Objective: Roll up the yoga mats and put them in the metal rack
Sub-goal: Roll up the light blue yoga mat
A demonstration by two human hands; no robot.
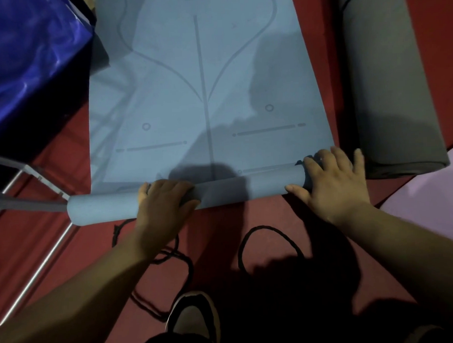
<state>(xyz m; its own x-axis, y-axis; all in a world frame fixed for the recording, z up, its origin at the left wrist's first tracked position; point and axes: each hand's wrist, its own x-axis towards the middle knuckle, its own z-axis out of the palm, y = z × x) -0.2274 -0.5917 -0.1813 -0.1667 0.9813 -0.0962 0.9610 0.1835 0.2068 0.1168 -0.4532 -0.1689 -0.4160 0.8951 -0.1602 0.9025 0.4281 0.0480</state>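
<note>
A light blue yoga mat point(204, 77) with darker line markings lies flat on the red floor, stretching away from me. Its near end is wound into a thin roll point(103, 207) that runs slightly askew, sticking out past the mat's left edge. My left hand point(165, 201) grips the middle of the roll, fingers curled over its top. My right hand point(333, 180) presses on the roll's right end with spread fingers, thumb against the near side. A grey rolled mat point(387, 88) lies to the right, alongside the blue mat.
Metal rack tubes point(36, 265) run along the left, touching the roll's left end. A shiny blue bag point(29, 65) sits at the upper left. Black cord point(263, 231) loops on the red floor near my shoe point(194, 318). A pale pink floor point(426, 190) lies at the right.
</note>
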